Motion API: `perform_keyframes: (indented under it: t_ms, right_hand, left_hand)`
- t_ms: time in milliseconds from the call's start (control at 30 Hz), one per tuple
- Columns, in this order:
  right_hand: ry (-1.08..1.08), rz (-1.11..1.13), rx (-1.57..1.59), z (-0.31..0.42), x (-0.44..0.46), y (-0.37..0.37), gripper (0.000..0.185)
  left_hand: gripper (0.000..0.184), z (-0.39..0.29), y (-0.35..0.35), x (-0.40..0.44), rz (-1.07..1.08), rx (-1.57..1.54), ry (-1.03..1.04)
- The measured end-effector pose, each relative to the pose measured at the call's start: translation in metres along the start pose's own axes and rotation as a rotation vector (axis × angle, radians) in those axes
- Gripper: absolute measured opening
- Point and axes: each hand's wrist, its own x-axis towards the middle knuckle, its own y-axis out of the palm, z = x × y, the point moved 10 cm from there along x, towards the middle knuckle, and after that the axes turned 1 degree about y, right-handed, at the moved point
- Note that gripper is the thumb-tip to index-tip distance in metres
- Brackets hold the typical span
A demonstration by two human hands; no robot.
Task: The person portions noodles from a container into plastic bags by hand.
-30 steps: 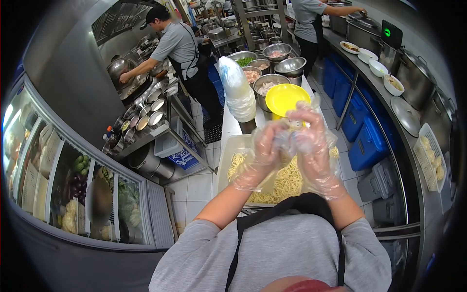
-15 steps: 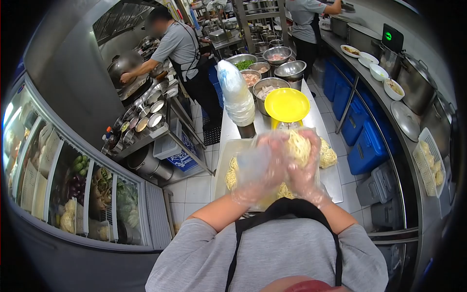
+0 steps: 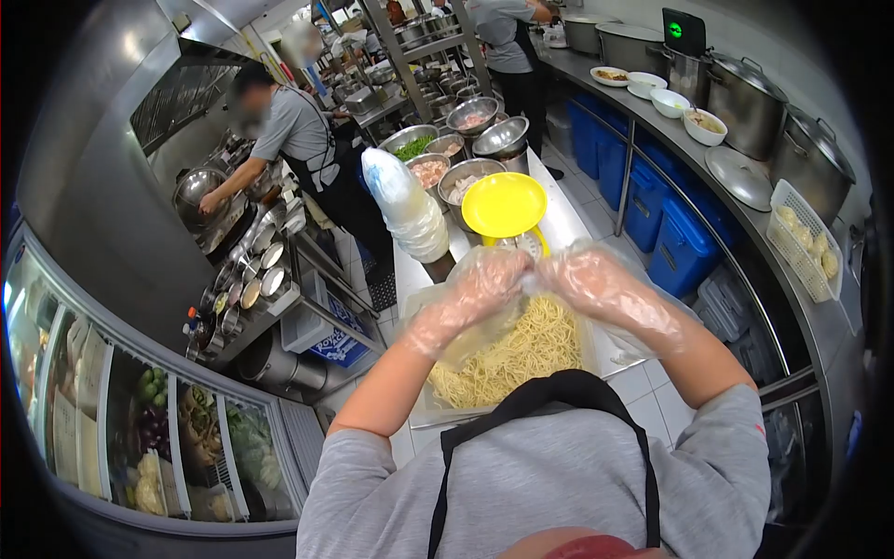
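My left hand (image 3: 491,278) and my right hand (image 3: 587,275), both in clear plastic gloves, meet above the near end of the steel table. Their fingers are pinched on a clear plastic bag (image 3: 484,337) that hangs over the noodles; what it contains is hard to make out. Below them, a translucent tub (image 3: 421,410) holds loose yellow noodles (image 3: 521,359). Just beyond my hands stands a scale with a yellow round pan (image 3: 505,204). To its left is a tall stack of plastic bags (image 3: 402,200) on a dark holder.
Steel bowls of meat and greens (image 3: 410,142) stand farther along the table. A glass-front fridge (image 3: 149,419) is at left, and a person (image 3: 298,130) works at a wok behind it. The right counter carries pots, bowls and a white basket (image 3: 805,238); blue bins (image 3: 684,238) sit below.
The noodle portion seen in my hands is no longer visible there. My hands have come together at the plastic bag, with the right forearm swung outward. The view has turned toward the right.
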Motion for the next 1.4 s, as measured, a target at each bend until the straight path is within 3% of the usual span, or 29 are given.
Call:
perform_keyframes:
  t_ms: [67,100,200,267,333,467,533,567,600,667,700,733,800,833,900,933,1000,1033,1100,1233,1300,1400]
  right_hand:
    - [-0.022,-0.056,0.158,0.001,-0.014,-0.006,0.03]
    - [-0.04,-0.104,0.328,0.004,-0.022,-0.011,0.021]
    - [-0.095,-0.049,0.435,0.015,-0.038,-0.017,0.021]
    - [-0.171,-0.088,0.347,0.018,-0.036,-0.014,0.023]
    - [-0.076,0.007,0.322,0.013,-0.035,-0.011,0.025]
    - [-0.096,0.031,0.336,0.014,-0.038,-0.045,0.022]
    - [-0.5,0.117,0.899,0.017,-0.024,-0.038,0.02]
    - [-0.526,0.239,1.348,0.007,-0.004,-0.011,0.021]
    - [-0.389,0.072,1.66,0.003,0.0,-0.008,0.026]
    - [-0.13,-0.178,2.098,0.019,0.003,0.025,0.035]
    - [-0.086,-0.21,2.165,0.022,0.01,0.04,0.036]
    - [-0.043,-0.246,2.231,0.026,0.017,0.055,0.038]
    - [0.299,0.139,1.901,0.038,0.025,0.109,0.04]
    - [0.301,0.139,1.903,0.038,0.024,0.114,0.04]
    - [0.033,-0.076,1.419,0.033,0.024,0.09,0.034]
    - [0.036,-0.074,1.421,0.029,0.025,0.096,0.034]
    - [-0.033,-0.299,0.649,0.026,0.021,0.076,0.027]
    - [-0.034,-0.296,0.651,0.024,0.02,0.071,0.027]
    - [-0.135,-0.19,0.239,0.039,0.015,0.066,0.022]
    - [-0.194,-0.338,0.541,0.007,0.013,0.1,0.024]
    - [0.053,-0.149,1.365,-0.017,0.015,0.145,0.029]
    - [0.102,-0.292,1.098,-0.031,0.009,0.163,0.041]
  left_hand:
    - [0.017,-0.024,-0.01,-0.018,-0.025,0.08,0.286]
    - [0.019,-0.033,-0.016,-0.024,-0.039,0.083,0.3]
    - [0.016,-0.038,-0.031,-0.037,-0.089,-0.088,0.316]
    - [0.014,-0.04,-0.035,-0.042,-0.079,-0.121,0.314]
    - [0.014,-0.037,-0.027,-0.045,0.03,-0.152,0.238]
    - [0.015,-0.063,-0.058,-0.054,-0.045,-0.164,0.251]
    - [0.013,-0.064,-0.073,-0.056,-0.08,-0.489,0.176]
    - [0.009,-0.039,-0.045,-0.055,-0.036,-0.966,-0.252]
    - [0.009,-0.04,-0.032,-0.049,-0.042,-0.977,-0.269]
    - [0.011,0.011,-0.017,-0.051,-0.597,-1.564,-0.485]
    - [0.01,0.021,-0.015,-0.055,-0.733,-1.525,-0.44]
    - [0.01,0.026,-0.005,-0.058,-0.74,-1.519,-0.427]
    - [0.008,0.047,0.019,-0.08,-0.839,-1.362,-0.516]
    - [0.009,0.063,0.04,-0.085,-0.866,-1.265,-0.495]
    - [0.009,0.065,0.051,-0.093,-0.891,-1.182,-0.546]
    - [0.009,0.068,0.055,-0.098,-0.914,-1.097,-0.591]
    - [0.008,0.071,0.062,-0.105,-0.922,-1.063,-0.576]
    - [0.008,0.069,0.062,-0.106,-0.804,-0.992,-0.629]
    - [0.008,0.069,0.068,-0.111,-0.683,-0.919,-0.686]
    - [0.009,0.073,0.102,-0.104,-0.504,-1.082,-0.585]
    - [0.009,0.071,0.114,-0.102,-0.438,-1.145,-0.564]
    - [0.01,0.066,0.112,-0.087,-0.274,-1.072,-0.569]
